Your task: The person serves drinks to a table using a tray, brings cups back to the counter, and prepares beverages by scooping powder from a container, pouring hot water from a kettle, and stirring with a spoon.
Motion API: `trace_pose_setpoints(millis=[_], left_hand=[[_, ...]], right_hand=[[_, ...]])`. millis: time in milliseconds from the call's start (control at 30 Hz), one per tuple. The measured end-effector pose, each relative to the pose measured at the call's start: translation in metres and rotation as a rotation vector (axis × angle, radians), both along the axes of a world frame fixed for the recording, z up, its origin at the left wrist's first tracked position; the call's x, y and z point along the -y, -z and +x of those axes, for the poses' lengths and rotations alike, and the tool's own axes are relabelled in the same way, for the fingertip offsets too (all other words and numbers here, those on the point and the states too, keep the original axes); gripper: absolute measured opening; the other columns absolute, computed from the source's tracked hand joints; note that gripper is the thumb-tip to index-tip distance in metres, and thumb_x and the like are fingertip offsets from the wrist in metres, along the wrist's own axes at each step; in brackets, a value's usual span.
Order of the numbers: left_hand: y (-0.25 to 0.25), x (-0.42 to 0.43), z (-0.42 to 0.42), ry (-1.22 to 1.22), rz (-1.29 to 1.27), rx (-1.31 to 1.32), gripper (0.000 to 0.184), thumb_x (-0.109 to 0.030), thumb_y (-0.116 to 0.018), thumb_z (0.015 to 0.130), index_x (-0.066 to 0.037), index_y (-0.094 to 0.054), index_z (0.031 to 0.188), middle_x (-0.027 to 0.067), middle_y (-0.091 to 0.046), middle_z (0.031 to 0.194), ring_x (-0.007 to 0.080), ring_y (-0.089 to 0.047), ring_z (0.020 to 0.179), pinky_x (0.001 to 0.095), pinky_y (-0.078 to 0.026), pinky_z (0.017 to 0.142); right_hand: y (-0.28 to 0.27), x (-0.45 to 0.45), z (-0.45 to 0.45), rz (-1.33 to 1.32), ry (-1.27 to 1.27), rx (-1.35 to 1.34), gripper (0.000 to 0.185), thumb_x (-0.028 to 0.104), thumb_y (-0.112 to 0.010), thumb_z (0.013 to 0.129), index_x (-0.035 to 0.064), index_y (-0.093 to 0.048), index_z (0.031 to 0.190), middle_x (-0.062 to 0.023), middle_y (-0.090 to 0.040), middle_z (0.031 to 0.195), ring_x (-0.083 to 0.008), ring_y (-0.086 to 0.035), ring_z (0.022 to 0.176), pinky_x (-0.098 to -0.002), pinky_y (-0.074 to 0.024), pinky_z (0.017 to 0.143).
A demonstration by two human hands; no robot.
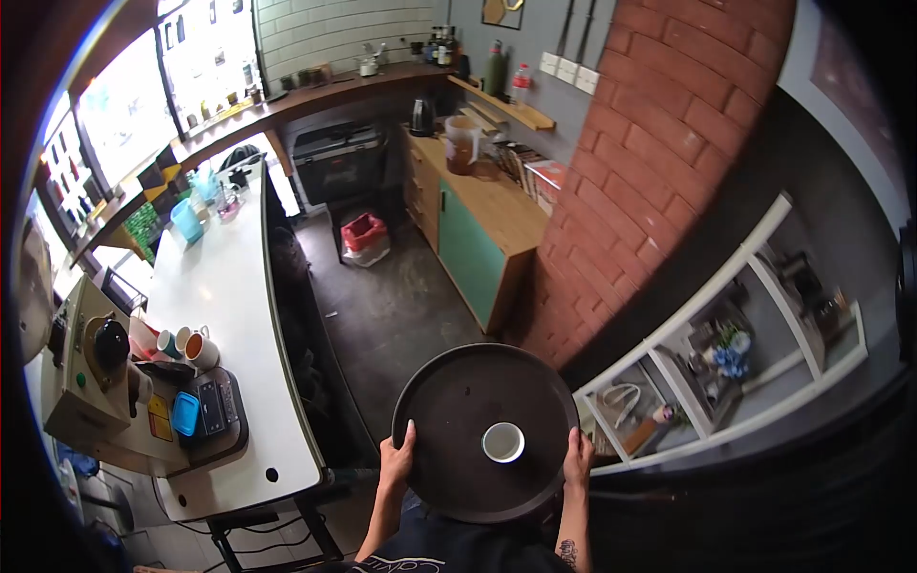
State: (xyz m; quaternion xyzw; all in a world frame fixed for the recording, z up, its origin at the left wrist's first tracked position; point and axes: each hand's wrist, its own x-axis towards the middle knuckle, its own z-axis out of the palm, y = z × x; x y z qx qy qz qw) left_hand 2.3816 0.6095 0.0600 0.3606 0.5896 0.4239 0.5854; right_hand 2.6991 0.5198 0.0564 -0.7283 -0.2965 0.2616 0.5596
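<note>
Dark floor spans mid-frame; at lower centre, left hand and right hand clasp opposite edges of a round tray, fingers probably beneath. It seems light, stiff, best held there; its cup could slip.

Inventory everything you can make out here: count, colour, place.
tray: 1, dark, lower centre
cup: 1, white, on tray
counter: 1, white, left
mugs: several, mostly white, on counter
machine: 1, beige, near left
cabinet: 1, wood and green, centre
pitcher: 1, brownish, on cabinet
kettle: 1, black, on cabinet
pillar: 1, red brick, right
rack: 1, white, right
flowers: uncounted, blue, in rack
left grip: 1, bare, tray's left
right grip: 1, bare, tray's right
</note>
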Motion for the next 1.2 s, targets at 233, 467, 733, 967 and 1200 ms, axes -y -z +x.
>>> trace_pose_setpoints(millis=[233,467,733,967,1200], left_hand=[[0.012,-0.107,0.000,-0.122,0.000,-0.007,0.045,-0.040,-0.062,0.100,-0.005,-0.061,0.071,-0.0055,-0.052,0.064,0.0045,-0.046,0.059,0.0266,-0.038,0.053],[-0.001,-0.262,0.006,-0.065,-0.058,-0.097,0.048,-0.042,-0.062,0.099,0.001,-0.065,0.077,-0.0009,-0.059,0.070,0.0081,-0.052,0.066,0.0283,-0.044,0.059],[0.011,-0.429,0.000,0.057,0.003,-0.095,0.051,-0.045,-0.057,0.101,0.002,-0.067,0.083,0.0004,-0.061,0.072,0.0084,-0.054,0.067,0.0281,-0.045,0.062],[0.045,-0.550,0.043,0.026,-0.068,-0.057,0.052,-0.045,-0.059,0.100,0.003,-0.069,0.084,0.0008,-0.064,0.073,0.0081,-0.056,0.067,0.0277,-0.047,0.060],[0.119,-0.676,0.120,0.020,-0.119,-0.009,0.057,-0.047,-0.059,0.099,0.009,-0.069,0.091,0.0085,-0.068,0.080,0.0128,-0.060,0.073,0.0309,-0.051,0.067]], right_hand=[[0.018,-0.126,0.001,-0.021,-0.074,-0.049,0.035,0.027,-0.049,0.105,-0.0026,-0.063,0.091,0.0010,-0.054,0.079,-0.0086,-0.045,0.078,-0.0276,-0.0397,0.070],[0.046,-0.261,0.006,-0.061,0.028,-0.097,0.043,0.037,-0.049,0.105,-0.0027,-0.066,0.101,-0.0031,-0.061,0.089,-0.0096,-0.051,0.086,-0.0287,-0.0433,0.078],[0.050,-0.390,-0.012,-0.024,0.124,-0.250,0.042,0.039,-0.050,0.105,-0.0006,-0.064,0.103,-0.0013,-0.057,0.091,-0.0101,-0.049,0.088,-0.0289,-0.0418,0.081],[0.114,-0.500,0.023,0.022,0.172,-0.508,0.038,0.032,-0.046,0.107,-0.0003,-0.063,0.117,-0.0055,-0.064,0.105,-0.0138,-0.056,0.100,-0.0328,-0.0451,0.090],[0.113,-0.631,0.089,-0.178,0.222,-0.244,0.033,0.024,-0.047,0.107,-0.0041,-0.063,0.101,-0.0097,-0.063,0.097,-0.0166,-0.054,0.090,-0.0329,-0.0448,0.084]])
